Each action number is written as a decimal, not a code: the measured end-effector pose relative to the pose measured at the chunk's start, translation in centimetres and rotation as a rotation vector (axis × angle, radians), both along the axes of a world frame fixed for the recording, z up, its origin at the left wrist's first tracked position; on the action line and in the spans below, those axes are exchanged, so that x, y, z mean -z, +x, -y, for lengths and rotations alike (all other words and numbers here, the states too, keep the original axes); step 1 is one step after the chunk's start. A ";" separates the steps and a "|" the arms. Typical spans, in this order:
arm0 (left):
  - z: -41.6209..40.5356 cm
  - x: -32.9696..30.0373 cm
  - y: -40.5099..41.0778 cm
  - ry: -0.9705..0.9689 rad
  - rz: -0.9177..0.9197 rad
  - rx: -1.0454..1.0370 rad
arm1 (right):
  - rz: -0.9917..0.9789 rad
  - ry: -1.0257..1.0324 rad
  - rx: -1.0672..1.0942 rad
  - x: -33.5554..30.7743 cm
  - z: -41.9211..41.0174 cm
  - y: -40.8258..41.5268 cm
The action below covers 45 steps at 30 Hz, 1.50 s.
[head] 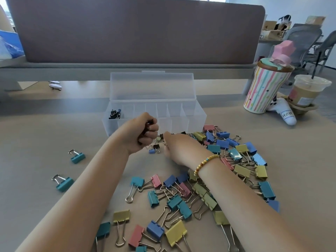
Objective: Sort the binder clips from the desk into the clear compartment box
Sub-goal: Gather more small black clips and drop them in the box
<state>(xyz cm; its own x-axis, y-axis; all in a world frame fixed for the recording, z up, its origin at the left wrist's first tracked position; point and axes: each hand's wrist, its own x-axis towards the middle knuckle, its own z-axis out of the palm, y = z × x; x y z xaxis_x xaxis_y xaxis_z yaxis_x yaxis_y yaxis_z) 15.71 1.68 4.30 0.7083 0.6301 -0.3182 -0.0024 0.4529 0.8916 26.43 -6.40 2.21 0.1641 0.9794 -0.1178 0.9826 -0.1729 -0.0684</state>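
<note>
Both forearms extended; left hand (143, 131) fisted, right hand (179, 149) reaching flat.

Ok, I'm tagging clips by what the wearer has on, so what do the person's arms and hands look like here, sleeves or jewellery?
Both forearms are bare, with no sleeves in view. The right wrist carries a beaded bracelet of gold-coloured beads with one or two blue-green beads. The left hand shows pale fingernails and no watch or band at the wrist. On the right hand, a ring cannot be made out.
</note>
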 end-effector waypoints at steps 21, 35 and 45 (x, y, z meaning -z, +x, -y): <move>-0.5 -0.6 -3.3 -0.446 0.539 -0.420 | -2.322 0.554 0.582 -3.8 -3.0 -0.9; -7.0 -1.9 -4.3 -0.384 0.571 -0.576 | -2.233 0.555 0.639 -4.7 -13.5 -3.7; -11.3 -3.0 -3.0 -0.216 0.410 -0.604 | -1.911 0.566 0.749 -3.1 -16.5 -5.0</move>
